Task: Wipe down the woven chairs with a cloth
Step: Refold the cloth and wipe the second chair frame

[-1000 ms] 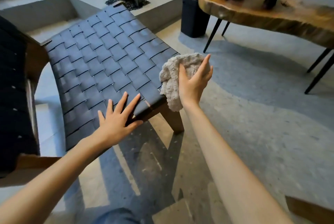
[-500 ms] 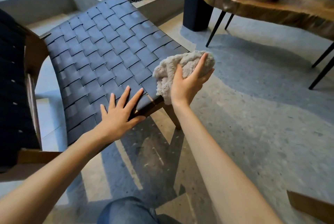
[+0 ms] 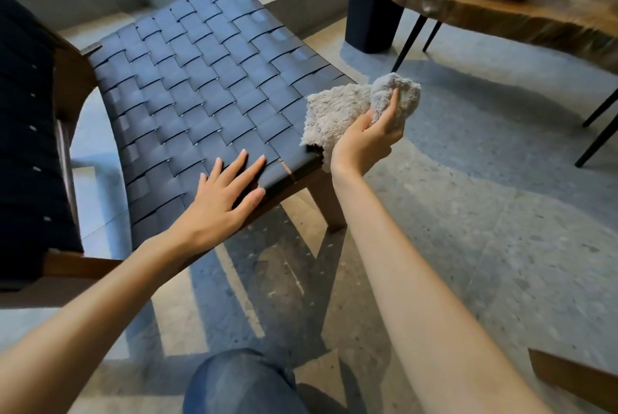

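Concrete floor (image 3: 468, 229) room; left hand (image 3: 220, 203) is lying flat, fingers spread, bracing woven chair seat (image 3: 200, 89) while right hand (image 3: 364, 143) is clutching bunched cloth (image 3: 337, 112) at seat's front corner for wiping.

- Woven seat (image 3: 200, 86): bare weave open behind left hand (image 3: 220, 203), flat at front edge.
- Front corner of seat: taken by cloth (image 3: 337, 112) gripped in right hand (image 3: 364, 143).
- Right: open floor (image 3: 485, 196), bounded by bin (image 3: 371, 9) and 4 table legs (image 3: 409, 41).
- Left: backrest (image 3: 23, 146) walling off seat.
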